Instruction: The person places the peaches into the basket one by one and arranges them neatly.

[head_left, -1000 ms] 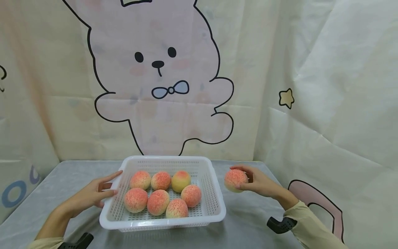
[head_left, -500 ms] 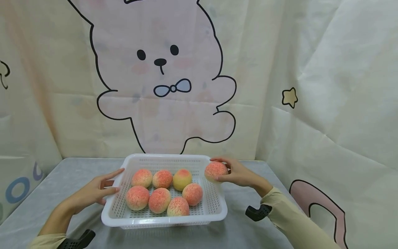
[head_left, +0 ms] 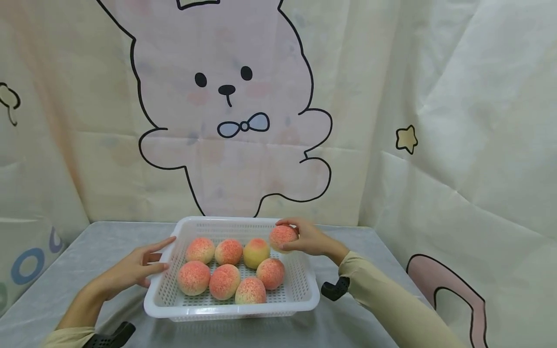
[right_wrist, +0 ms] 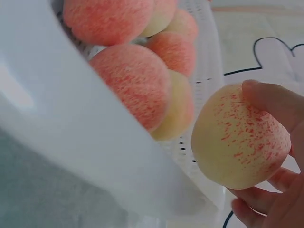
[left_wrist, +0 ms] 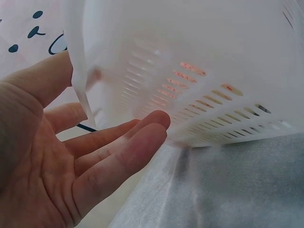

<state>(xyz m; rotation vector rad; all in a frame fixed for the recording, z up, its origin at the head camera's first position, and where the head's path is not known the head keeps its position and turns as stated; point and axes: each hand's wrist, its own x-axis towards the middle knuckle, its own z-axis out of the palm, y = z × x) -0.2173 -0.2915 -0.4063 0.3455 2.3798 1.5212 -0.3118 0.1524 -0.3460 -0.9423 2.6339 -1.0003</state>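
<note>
My right hand (head_left: 311, 238) holds a peach (head_left: 283, 239) between thumb and fingers, over the right back part of a white plastic basket (head_left: 300, 304). In the right wrist view this peach (right_wrist: 232, 142) shows its yellow side with red speckles, apart from the others. My left hand (head_left: 137, 267) holds the basket's left rim, with digits on the rim and others below it. In the left wrist view the relaxed left-hand fingers (left_wrist: 114, 161) lie beside the slotted wall (left_wrist: 190, 95). Several pink and yellow peaches (head_left: 225, 282) lie in the basket.
The basket stands on a grey cloth-covered table (head_left: 352, 309). A cream curtain (head_left: 348, 58) with a cartoon bear hangs behind, and more curtain (head_left: 470, 145) closes the right side. Bare basket floor (head_left: 289, 290) shows toward the right wall.
The right hand has carried its peach leftward from beside the basket, across the right rim, to above the basket's inside. The left hand stays at the left rim.
</note>
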